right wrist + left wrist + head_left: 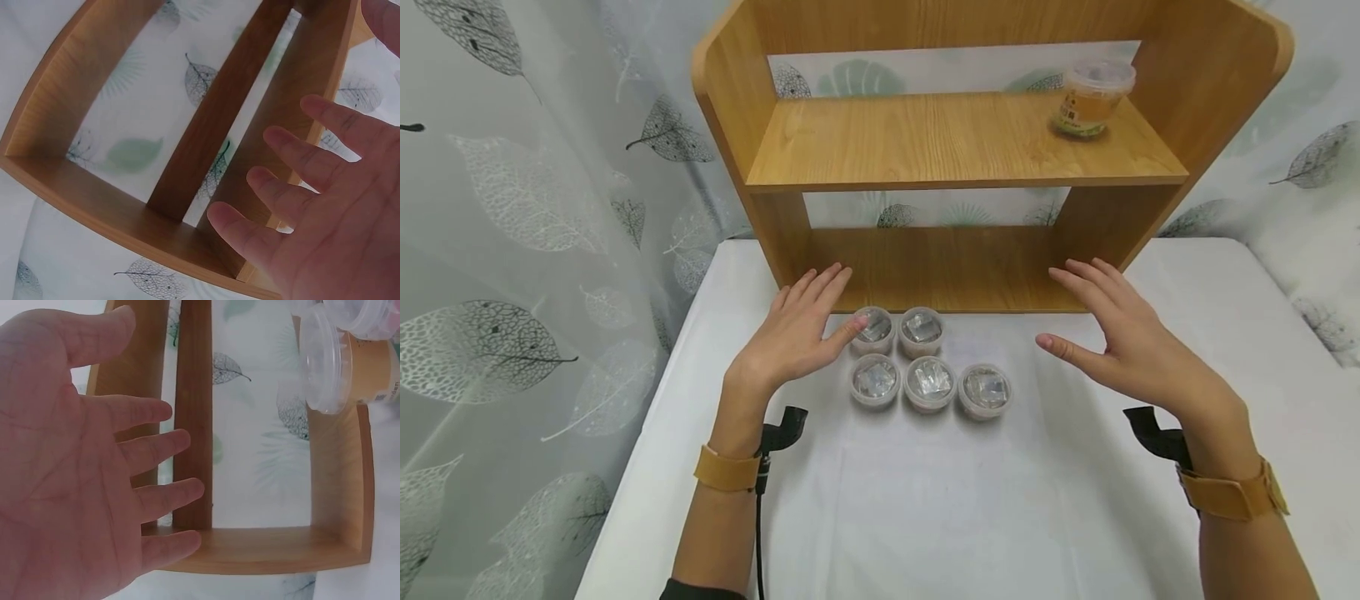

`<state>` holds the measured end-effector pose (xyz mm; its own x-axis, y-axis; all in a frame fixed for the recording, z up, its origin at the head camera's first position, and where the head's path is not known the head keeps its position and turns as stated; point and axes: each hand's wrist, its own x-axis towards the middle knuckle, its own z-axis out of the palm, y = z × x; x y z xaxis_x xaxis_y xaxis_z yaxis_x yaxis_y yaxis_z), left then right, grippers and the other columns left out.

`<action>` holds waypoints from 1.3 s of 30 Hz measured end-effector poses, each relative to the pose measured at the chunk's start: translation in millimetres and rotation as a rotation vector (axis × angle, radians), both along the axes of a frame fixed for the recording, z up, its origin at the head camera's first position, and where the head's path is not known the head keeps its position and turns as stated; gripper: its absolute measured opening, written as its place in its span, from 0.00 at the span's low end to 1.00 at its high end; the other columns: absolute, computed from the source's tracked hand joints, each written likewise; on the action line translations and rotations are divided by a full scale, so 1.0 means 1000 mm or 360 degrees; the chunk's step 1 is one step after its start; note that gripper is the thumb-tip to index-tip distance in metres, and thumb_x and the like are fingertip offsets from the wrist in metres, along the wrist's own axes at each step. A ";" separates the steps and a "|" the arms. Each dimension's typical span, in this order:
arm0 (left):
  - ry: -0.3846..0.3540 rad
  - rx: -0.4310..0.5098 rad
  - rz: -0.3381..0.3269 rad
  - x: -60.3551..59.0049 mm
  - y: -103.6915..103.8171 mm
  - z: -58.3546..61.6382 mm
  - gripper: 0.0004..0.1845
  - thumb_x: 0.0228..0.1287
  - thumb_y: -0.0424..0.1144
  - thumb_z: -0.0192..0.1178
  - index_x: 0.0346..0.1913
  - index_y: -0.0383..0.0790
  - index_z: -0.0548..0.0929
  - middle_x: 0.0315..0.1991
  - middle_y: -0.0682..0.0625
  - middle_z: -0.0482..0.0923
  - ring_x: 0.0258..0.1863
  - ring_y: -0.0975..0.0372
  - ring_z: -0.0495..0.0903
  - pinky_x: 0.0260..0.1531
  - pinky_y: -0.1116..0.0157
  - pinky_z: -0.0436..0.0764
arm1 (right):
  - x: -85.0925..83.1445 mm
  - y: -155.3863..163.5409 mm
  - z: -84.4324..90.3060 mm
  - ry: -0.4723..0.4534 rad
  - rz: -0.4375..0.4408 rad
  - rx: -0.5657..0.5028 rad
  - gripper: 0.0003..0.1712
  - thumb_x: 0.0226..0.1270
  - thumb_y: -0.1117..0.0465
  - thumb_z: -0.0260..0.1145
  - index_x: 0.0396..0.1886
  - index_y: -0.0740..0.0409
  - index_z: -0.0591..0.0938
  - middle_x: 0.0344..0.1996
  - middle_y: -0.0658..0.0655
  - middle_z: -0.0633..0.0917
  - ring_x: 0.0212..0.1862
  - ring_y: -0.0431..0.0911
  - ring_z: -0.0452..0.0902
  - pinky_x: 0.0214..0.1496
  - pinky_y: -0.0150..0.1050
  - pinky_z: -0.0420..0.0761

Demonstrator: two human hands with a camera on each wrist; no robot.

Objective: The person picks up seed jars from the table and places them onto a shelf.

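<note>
Several small clear-lidded cups (928, 383) stand in two rows on the white table (970, 508) in front of a wooden shelf unit (962, 142). My left hand (801, 329) hovers flat just left of them, fingers straight, its thumb close to the back-left cup (874, 327). My right hand (1112, 333) hovers flat to the right of the cups, holding nothing. One more cup with an orange label (1092, 96) stands on the right of the upper shelf. In the left wrist view my open palm (75, 481) fills the left side, with a cup (344, 359) at the top right.
The shelf unit's lower board (947, 267) sits on the table right behind the cups. A leaf-patterned curtain (512, 208) hangs behind and to the left. Both forearms wear tan wrist straps (727, 469) with black camera mounts.
</note>
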<state>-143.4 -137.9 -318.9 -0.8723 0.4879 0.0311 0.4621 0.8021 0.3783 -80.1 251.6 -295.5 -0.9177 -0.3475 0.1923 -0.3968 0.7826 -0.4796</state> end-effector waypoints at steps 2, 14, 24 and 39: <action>-0.0016 0.0057 -0.0045 -0.004 0.001 -0.001 0.42 0.71 0.61 0.49 0.79 0.45 0.52 0.78 0.47 0.47 0.76 0.49 0.46 0.71 0.44 0.47 | -0.001 0.000 0.003 0.0006 0.0006 0.0004 0.48 0.60 0.52 0.74 0.76 0.56 0.62 0.74 0.64 0.58 0.77 0.60 0.39 0.70 0.68 0.45; -0.0258 0.0198 -0.0225 -0.031 0.026 -0.014 0.39 0.66 0.51 0.62 0.76 0.43 0.60 0.74 0.47 0.57 0.73 0.55 0.58 0.68 0.53 0.62 | -0.001 0.005 0.007 -0.0036 -0.0032 0.0015 0.49 0.62 0.50 0.73 0.78 0.52 0.59 0.74 0.62 0.57 0.77 0.58 0.37 0.70 0.68 0.45; -0.0422 0.0008 -0.0229 -0.049 0.047 -0.037 0.35 0.67 0.47 0.62 0.73 0.42 0.66 0.73 0.43 0.60 0.71 0.51 0.60 0.66 0.50 0.65 | 0.000 0.004 0.003 -0.0051 -0.0033 0.0000 0.49 0.60 0.50 0.74 0.77 0.53 0.60 0.74 0.63 0.58 0.77 0.58 0.38 0.70 0.69 0.45; -0.0506 -0.0136 -0.0195 -0.053 0.056 -0.045 0.31 0.63 0.44 0.66 0.68 0.42 0.73 0.70 0.42 0.62 0.68 0.50 0.63 0.64 0.50 0.68 | 0.001 0.004 -0.003 -0.0110 -0.0056 -0.0027 0.49 0.60 0.51 0.74 0.77 0.53 0.60 0.74 0.63 0.58 0.77 0.58 0.38 0.70 0.69 0.45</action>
